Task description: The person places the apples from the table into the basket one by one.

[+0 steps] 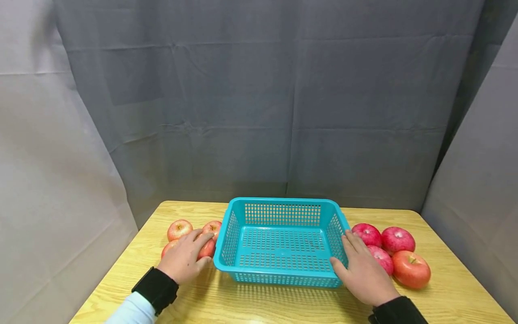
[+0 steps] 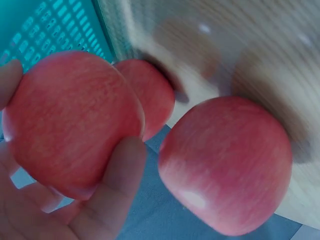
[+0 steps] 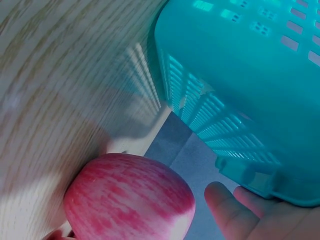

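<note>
In the head view my left hand [image 1: 187, 258] is left of a turquoise plastic basket [image 1: 283, 278], over a group of red apples. The left wrist view shows its fingers and thumb round an apple [image 2: 70, 120], close to the basket wall. Two more apples lie beyond, a smaller-looking one [image 2: 152, 95] and a nearer one [image 2: 227, 165]. My right hand [image 1: 366, 272] rests on the basket's right rim with its fingers extended. An apple [image 3: 130, 197] lies near it in the right wrist view. No fruit shows inside the basket.
Left of the basket are a pale red apple [image 1: 180, 229] and another [image 1: 212, 227] behind the hand. Darker red apples [image 1: 398, 240] and an orange-red apple [image 1: 412, 269] sit at the right. The wooden table [image 1: 259, 306] is bounded by a grey curtain [image 1: 259, 112].
</note>
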Tool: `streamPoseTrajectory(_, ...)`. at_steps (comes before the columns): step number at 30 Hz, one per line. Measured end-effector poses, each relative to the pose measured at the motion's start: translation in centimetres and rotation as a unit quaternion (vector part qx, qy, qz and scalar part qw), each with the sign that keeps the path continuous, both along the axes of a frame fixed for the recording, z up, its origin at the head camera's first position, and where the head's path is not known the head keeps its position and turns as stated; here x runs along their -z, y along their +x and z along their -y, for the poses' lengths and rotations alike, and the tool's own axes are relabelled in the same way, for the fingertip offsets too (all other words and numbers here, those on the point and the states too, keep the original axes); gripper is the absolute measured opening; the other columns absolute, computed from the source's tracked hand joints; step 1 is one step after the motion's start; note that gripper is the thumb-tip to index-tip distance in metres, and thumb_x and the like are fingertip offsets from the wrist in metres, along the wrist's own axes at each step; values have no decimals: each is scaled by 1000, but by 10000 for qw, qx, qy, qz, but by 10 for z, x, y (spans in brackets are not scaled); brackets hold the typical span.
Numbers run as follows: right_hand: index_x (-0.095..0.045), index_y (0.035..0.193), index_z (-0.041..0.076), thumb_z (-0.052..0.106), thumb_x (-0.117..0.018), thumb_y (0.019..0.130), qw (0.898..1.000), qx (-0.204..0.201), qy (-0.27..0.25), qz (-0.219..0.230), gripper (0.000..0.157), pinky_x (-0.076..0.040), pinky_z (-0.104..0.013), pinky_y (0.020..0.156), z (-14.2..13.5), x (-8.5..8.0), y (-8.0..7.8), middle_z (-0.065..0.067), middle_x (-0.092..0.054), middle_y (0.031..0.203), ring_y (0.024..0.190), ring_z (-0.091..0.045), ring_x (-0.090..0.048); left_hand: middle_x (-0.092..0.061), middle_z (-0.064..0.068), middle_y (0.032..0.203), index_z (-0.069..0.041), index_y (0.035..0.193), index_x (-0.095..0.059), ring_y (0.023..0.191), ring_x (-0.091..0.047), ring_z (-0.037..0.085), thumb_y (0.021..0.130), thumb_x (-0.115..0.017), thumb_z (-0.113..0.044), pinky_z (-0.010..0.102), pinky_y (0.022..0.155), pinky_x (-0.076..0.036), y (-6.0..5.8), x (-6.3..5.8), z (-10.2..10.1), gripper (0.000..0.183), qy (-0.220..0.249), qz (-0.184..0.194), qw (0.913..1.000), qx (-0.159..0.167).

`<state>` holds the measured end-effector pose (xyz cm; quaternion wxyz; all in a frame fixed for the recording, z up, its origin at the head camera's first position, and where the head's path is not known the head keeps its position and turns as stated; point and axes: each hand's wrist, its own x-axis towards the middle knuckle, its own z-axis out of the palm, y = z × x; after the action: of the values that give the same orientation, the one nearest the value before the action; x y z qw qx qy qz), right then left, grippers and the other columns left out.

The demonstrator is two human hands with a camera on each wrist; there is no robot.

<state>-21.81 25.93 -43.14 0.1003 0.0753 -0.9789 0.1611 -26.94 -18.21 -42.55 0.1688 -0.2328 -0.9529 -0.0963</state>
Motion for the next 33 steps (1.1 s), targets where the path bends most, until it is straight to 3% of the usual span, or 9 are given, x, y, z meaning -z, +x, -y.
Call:
streamPoseTrajectory(10, -32, 142, -7, 63, -43, 91, 10000, 31, -13, -42, 87, -31, -66, 98, -1, -2, -1, -23, -22, 151, 135, -39, -15, -53, 17, 125, -21, 131, -52, 103, -51, 37, 81, -72, -28, 53, 71, -55, -5, -16, -2, 55, -40, -204, 9998, -6)
streamPoseTrajectory(14, -33, 141, -7, 62, -43, 92, 10000, 24, -31, -49, 86, -31, -66, 99, 0, -1, 0, -23, -22, 151, 135, -39, -15, -53, 19, 126, -20, 130, -53, 104, -52, 39, 80, -73, -29, 55, 75, -53, -6, -21, -2, 55, -66, -253, 9996, 70)
streamPoseTrajectory(24, -34, 141, -7, 62, -44, 91, 10000, 32, 20, -90, 86, -31, -65, 99, 0, 1, 1, -23, -23, 150, 135, -38, -16, -51, 16, 130, -21, 131, -53, 110, -49, 37, 81, -72, -35, 61, 87, -44, -8, -35, -8, 55, -260, -153, 9995, 10)
streamPoseTrajectory(33, -34, 141, -7, 62, -45, 91, 10000, 54, 36, -51, 87, -32, -66, 98, 1, 0, 0, -24, -23, 150, 134, -39, -16, -50, 15, 131, -22, 132, -52, 110, -49, 34, 82, -70, -35, 57, 82, -48, -13, -49, -17, 55, -417, -137, 9990, -15)
